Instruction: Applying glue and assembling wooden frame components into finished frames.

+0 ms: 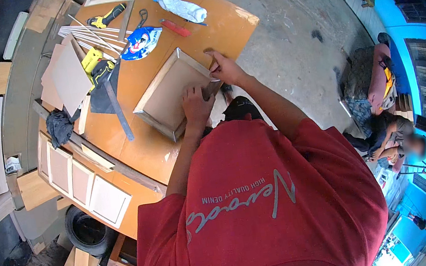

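Note:
A shallow wooden frame (167, 93) with a brown panel inside lies tilted on the orange-brown tabletop, close to my body. My left hand (199, 106) grips its near rail, with the fingers curled over onto the panel. At the frame's right corner, my right hand (226, 70) is closed in a pinch. A small dark brown piece (209, 52) shows just beyond those fingertips; I cannot tell whether it is in the pinch. My hands partly cover the frame's right side.
A plastic bottle (181, 8), a red tool (175, 27) and a blue-white packet (142, 43) lie beyond the frame. Leftward are thin wood strips, yellow-black tools (107, 16), brown boards (63, 77) and a dark metal bar (119, 112). Framed panels (83, 180) line the left edge. Another person sits far right.

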Demonstrator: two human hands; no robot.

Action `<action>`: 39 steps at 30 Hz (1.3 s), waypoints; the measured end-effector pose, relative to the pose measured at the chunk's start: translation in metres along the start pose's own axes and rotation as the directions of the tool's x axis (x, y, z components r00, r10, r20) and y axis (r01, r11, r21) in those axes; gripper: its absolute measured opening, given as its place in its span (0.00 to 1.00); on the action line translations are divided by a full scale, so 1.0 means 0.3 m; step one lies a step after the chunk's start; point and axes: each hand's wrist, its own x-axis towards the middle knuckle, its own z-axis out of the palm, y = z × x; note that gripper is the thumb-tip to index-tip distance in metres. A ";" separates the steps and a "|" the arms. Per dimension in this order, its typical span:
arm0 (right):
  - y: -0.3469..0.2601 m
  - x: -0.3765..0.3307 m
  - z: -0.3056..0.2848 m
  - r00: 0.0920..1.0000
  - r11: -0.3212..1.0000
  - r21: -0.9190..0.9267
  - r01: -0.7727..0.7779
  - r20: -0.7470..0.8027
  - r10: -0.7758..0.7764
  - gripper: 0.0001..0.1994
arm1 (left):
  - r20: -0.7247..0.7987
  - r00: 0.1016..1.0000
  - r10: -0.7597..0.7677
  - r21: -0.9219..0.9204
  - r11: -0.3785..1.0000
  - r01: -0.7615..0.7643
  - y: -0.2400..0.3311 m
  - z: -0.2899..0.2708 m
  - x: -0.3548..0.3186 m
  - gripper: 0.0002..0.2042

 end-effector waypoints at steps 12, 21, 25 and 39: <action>-0.157 0.140 0.094 0.985 0.978 -0.204 -0.042 -0.171 0.006 0.40 | -0.222 0.975 -0.025 0.096 0.994 0.047 -0.151 -0.138 0.274 0.23; -0.176 0.143 0.154 0.958 0.947 -0.284 -0.150 -0.280 0.068 0.42 | -0.021 0.998 -0.066 0.118 0.991 0.068 -0.240 -0.139 0.379 0.23; -0.179 0.149 0.163 0.944 0.930 -0.300 -0.212 -0.310 0.115 0.40 | -0.009 0.997 -0.077 0.102 0.992 0.078 -0.267 -0.126 0.398 0.21; -0.147 0.152 0.176 0.935 0.943 -0.261 -0.208 -0.336 0.113 0.38 | 0.017 0.998 -0.059 0.074 0.996 0.058 -0.270 -0.120 0.390 0.18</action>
